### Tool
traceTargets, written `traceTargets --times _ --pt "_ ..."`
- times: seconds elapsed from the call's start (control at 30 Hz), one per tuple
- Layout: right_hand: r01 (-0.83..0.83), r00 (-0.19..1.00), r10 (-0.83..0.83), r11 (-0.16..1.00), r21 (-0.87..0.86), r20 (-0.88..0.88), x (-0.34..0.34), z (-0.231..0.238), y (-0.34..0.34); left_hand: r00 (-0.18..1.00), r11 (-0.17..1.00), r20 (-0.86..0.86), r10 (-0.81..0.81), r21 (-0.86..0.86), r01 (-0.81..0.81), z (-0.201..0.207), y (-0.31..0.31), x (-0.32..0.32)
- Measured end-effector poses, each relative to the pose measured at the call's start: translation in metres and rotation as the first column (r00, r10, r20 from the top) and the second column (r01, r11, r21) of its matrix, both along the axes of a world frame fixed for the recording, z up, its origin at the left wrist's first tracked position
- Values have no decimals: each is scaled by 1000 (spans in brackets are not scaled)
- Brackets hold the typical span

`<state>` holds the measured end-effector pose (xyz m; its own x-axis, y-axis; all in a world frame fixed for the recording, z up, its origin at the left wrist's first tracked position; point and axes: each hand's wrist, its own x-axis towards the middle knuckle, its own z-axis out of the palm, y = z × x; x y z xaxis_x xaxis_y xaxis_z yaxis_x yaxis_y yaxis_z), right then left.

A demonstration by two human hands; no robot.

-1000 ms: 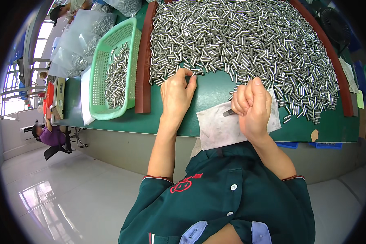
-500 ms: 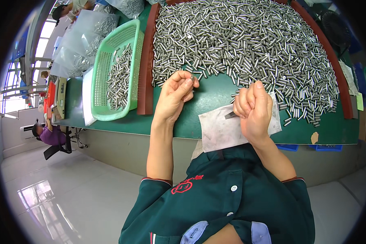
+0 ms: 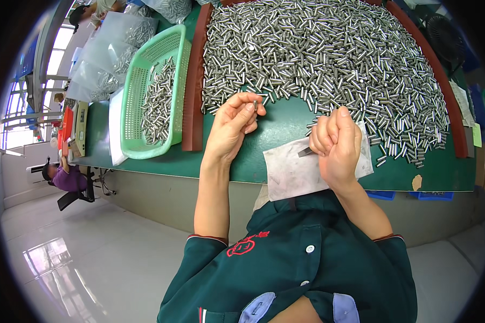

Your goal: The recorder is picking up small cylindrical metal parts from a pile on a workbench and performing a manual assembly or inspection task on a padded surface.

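Observation:
My left hand (image 3: 233, 125) is closed in a pinch, holding a small metal pin (image 3: 255, 105) upright between thumb and index finger above the green table. My right hand (image 3: 337, 142) is curled into a fist, palm side up. From its left side pokes the flat tip of a grey metal tool (image 3: 304, 152); the rest of that tool is hidden in the fingers. Beneath this hand a stained white cloth (image 3: 291, 175) lies over the table's near edge. Beyond both hands spreads a large heap of loose shiny metal pins (image 3: 318, 54).
Red-brown rails (image 3: 195, 91) border the heap at left and right. Left of it stands a light green plastic basket (image 3: 126, 124) partly filled with pins. Clear bags of pins (image 3: 105, 59), a scale (image 3: 80, 129) and a seated person (image 3: 70, 177) are farther left. A black fan (image 3: 444, 35) stands far right.
In my left fingertips the pin has turned and now shows more of its length, standing upright. The right hand, its tool and the cloth have stayed put.

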<state>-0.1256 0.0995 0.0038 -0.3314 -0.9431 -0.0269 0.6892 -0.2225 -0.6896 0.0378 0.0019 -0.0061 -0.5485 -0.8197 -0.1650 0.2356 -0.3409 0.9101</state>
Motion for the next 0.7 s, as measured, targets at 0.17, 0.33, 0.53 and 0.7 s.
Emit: traceTargets --times 0.17,0.33,0.53,0.7 --pt "4 1000 -4 1000 5 3 1 -1 0 1000 1000 -12 -18 7 19 0 0 1" --pt "5 1000 -5 1000 4 1 0 -2 0 991 992 -104 79 105 -68 3 0 -1" --pt "1 1000 -1 1000 3 1 0 -1 0 809 793 378 450 -586 -167 -5 2 -10" --pt "-11 1000 11 1000 4 13 1 1 0 562 540 567 603 -808 235 -2 6 -25"
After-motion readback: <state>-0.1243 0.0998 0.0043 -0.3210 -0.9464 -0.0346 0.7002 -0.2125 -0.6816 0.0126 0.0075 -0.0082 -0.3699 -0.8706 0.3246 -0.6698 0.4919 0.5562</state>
